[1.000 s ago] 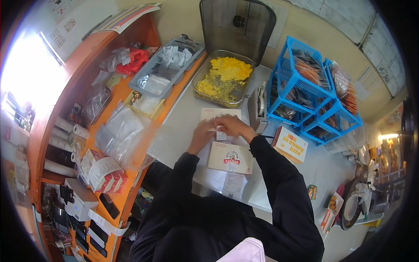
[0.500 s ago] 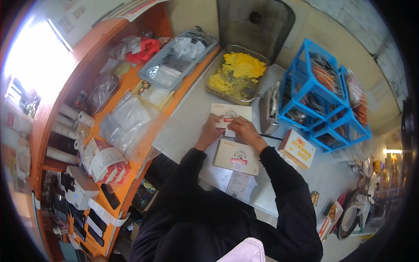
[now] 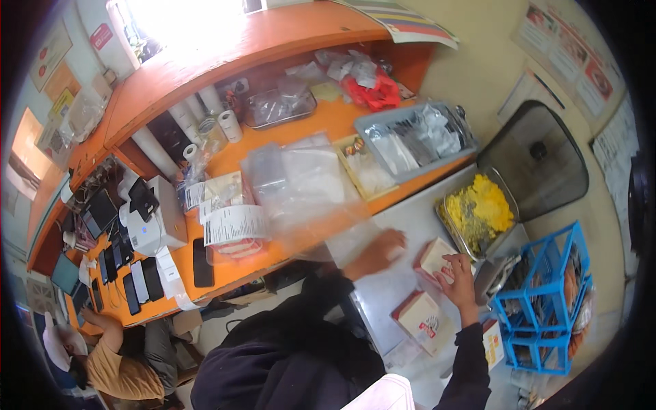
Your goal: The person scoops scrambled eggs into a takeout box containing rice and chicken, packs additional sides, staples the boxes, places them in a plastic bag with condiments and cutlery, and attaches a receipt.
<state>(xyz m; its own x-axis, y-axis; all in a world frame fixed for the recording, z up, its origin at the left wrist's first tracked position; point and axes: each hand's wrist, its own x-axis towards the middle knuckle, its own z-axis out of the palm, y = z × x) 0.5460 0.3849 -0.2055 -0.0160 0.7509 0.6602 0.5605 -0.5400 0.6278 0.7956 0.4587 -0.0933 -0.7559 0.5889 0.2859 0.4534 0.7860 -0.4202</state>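
Observation:
My right hand (image 3: 459,279) rests on the top of a small cream-and-red cardboard food box (image 3: 436,257), its fingers apart. Nearer to me lies a second, similar box (image 3: 422,320) with a red and dark print, over a printed paper slip (image 3: 402,354). My left hand (image 3: 380,253) is off to the left, above the metal table (image 3: 372,287) and close to the edge of the clear plastic bags (image 3: 301,178). Motion smears its fingers, so whether they hold anything is not clear.
Beyond the boxes stands a pan of crumbly yellow food (image 3: 482,208). Blue stacked baskets (image 3: 540,301) with packets are at right. On the orange counter (image 3: 273,263) are a grey tray (image 3: 417,137), bagged boxes (image 3: 236,225) and several phones (image 3: 152,277). A person (image 3: 126,355) sits at lower left.
My view has swung left, bringing the counter and a seated person in. My left hand has left the far box and moved toward the plastic bags. The right hand stays at that box.

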